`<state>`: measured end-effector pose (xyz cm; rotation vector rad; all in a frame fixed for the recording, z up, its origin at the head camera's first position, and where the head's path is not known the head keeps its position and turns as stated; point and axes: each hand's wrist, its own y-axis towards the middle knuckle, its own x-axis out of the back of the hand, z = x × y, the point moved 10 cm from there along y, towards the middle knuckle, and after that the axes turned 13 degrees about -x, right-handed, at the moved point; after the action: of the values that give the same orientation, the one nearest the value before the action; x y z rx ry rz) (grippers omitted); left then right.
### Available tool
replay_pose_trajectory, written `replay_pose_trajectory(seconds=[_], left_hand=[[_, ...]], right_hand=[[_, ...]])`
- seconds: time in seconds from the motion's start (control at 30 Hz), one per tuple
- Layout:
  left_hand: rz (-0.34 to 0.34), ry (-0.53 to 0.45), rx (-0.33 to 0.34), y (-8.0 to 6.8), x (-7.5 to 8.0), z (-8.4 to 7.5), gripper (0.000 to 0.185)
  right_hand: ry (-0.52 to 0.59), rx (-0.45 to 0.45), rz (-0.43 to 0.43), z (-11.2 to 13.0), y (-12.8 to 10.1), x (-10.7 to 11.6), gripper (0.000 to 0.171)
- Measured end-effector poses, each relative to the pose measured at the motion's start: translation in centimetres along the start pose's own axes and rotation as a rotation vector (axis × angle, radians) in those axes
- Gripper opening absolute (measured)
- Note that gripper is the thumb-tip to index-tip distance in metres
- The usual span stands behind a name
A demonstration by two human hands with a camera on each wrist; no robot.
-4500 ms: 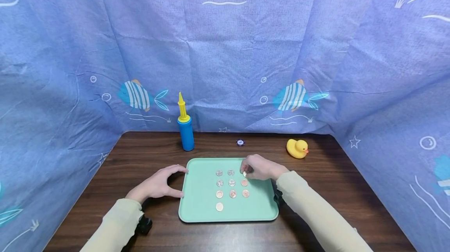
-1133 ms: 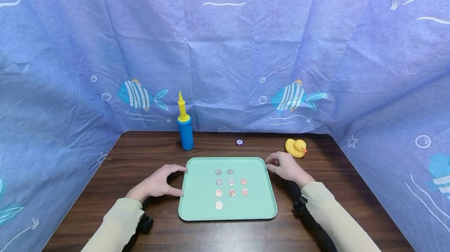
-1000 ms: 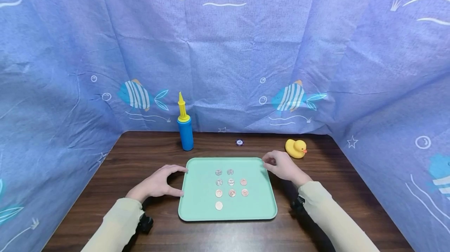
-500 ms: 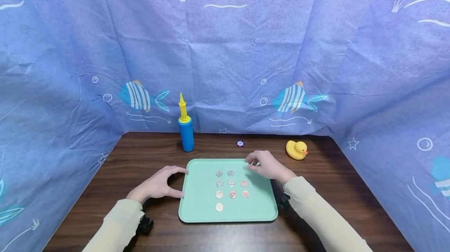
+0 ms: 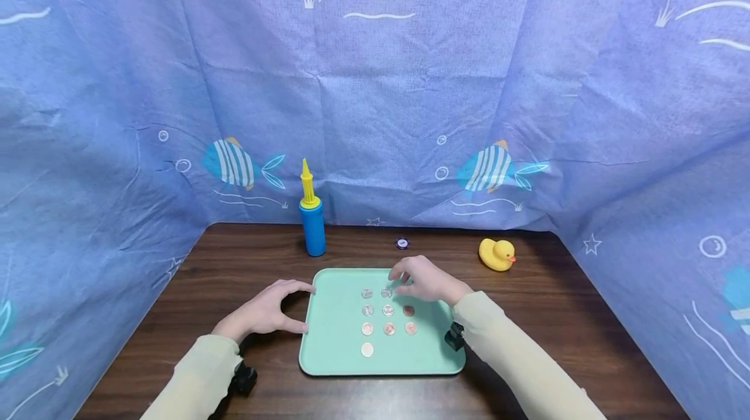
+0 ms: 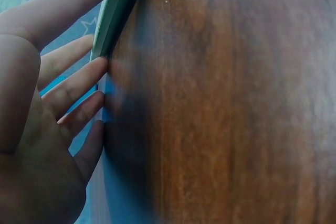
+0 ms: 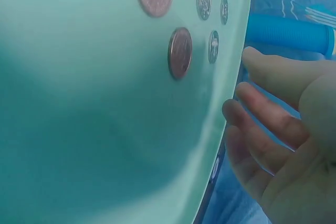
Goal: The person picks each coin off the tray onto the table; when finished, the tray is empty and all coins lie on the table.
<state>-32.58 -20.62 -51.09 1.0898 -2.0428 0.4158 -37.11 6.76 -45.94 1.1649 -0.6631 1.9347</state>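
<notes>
Now coins (image 5: 388, 320) between hands, nearest right hand (image 5: 423, 280).

1. The mint-green tray (image 5: 334, 342) lies flat on the table, near the middle of its near half.
2. Nine round coins (image 5: 389, 328), silver and copper, lie flat on it in rows, with one alone nearest the near edge.

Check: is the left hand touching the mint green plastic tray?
Touching. The left wrist view shows the left hand with fingertips pressed against the mint green plastic tray edge.
</notes>
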Motion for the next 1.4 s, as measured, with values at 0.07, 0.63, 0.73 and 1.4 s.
replay_pose_trajectory(seconds=[0.07, 0.63, 0.73, 1.4], left_hand=[[0.001, -0.006, 0.006, 0.0, -0.1, 0.1, 0.076], [-0.006, -0.031, -0.004, 0.3, -0.2, 0.3, 0.074], [-0.007, -0.034, -0.003, 0.3, -0.2, 0.3, 0.074], [-0.011, -0.029, 0.005, 0.0, 0.0, 0.3, 0.074]], right_hand=[[0.003, 0.002, 0.023, 0.3, 0.2, -0.4, 0.024], [0.025, 0.028, 0.076, 1.2, 1.7, -2.3, 0.021], [0.025, 0.031, 0.067, 1.3, 1.7, -2.3, 0.019], [-0.056, 0.028, 0.086, 2.3, 2.3, -2.8, 0.019]])
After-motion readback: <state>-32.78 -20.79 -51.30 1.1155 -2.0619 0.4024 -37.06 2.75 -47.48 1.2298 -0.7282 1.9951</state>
